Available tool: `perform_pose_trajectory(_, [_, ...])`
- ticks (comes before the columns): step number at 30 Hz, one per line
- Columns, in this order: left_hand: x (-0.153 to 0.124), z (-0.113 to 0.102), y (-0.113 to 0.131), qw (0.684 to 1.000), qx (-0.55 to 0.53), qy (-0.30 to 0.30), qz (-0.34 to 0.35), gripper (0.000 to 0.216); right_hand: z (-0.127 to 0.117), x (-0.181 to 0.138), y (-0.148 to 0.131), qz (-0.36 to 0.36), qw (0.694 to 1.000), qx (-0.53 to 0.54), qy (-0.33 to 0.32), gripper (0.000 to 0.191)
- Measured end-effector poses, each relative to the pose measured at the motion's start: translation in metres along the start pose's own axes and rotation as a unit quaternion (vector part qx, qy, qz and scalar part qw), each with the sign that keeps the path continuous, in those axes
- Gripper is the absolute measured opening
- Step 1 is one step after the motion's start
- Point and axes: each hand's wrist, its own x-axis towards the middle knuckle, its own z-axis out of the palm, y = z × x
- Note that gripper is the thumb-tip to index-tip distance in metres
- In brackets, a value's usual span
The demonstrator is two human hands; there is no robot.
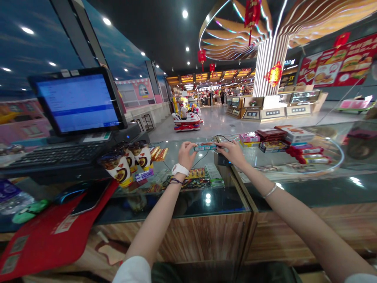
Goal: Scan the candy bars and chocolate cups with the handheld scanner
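A narrow light-blue pack (205, 146), with print too small to read, spans the gap between my two hands above the glass counter (176, 206). My left hand (187, 156), with a white watch at the wrist, pinches its left end. At the other end, the fingers of my right hand (232, 152) are closed on it; a silver bangle circles that forearm. Beneath the pack, a small black box (222, 158) with a blue light and a cable stands on the glass. Small packets (197, 173) show through the glass below my left hand.
Left of my hands are several snack cups (120, 169), gold-wrapped bars (159, 153) and purple packs (144, 175). A monitor (78, 102), keyboard (61, 154), phone (92, 197) and red mat (59, 239) lie farther left. Snack boxes (294, 134) and red tubes (308, 153) sit right.
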Motion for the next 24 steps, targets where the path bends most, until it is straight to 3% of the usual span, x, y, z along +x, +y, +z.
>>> perform_pose_trajectory(6, [-0.017, -0.025, 0.007, 0.996, 0.087, -0.009, -0.031, 0.029, 0.011, -0.008, -0.018, 0.006, 0.999, -0.004, 0.040, 0.027])
perform_pose_trajectory(11, [-0.036, -0.042, -0.001, 0.997, 0.068, -0.041, -0.025, 0.036, 0.022, -0.010, -0.031, 0.008, 0.999, -0.014, 0.044, 0.026])
perform_pose_trajectory(18, [-0.051, -0.050, -0.032, 0.993, 0.064, -0.072, -0.069, 0.060, 0.052, 0.006, -0.073, -0.032, 0.999, -0.008, -0.006, 0.041])
perform_pose_trajectory(24, [-0.050, -0.048, -0.071, 0.984, 0.096, -0.098, -0.111, 0.068, 0.103, 0.031, -0.098, 0.025, 0.997, 0.016, -0.069, 0.038])
